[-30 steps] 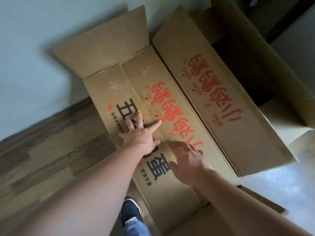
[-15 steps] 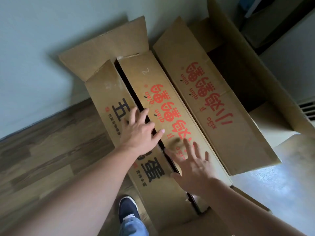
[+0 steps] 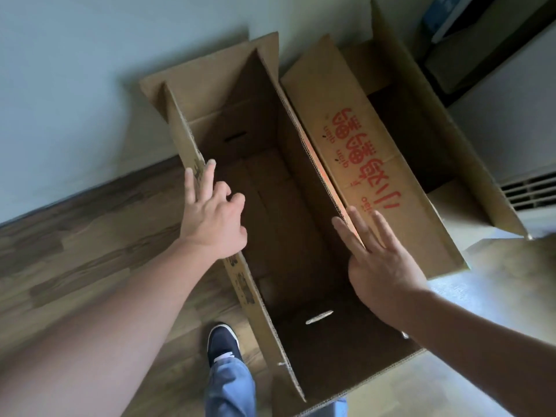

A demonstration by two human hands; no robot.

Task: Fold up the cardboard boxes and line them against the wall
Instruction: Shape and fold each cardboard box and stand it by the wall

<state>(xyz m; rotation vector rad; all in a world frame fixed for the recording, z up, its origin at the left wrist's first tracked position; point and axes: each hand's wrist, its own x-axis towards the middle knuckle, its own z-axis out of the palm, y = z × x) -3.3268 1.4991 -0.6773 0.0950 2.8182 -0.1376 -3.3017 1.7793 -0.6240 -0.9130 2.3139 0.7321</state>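
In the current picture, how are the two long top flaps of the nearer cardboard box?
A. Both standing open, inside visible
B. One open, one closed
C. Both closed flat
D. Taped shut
A: the left hand and right hand hold the flaps apart, showing the cardboard box's dark inside.

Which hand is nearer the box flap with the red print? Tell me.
Right. The right hand lies with straight fingers against the near edge of the red-printed flap; the left hand is across the open box, on its opposite flap.
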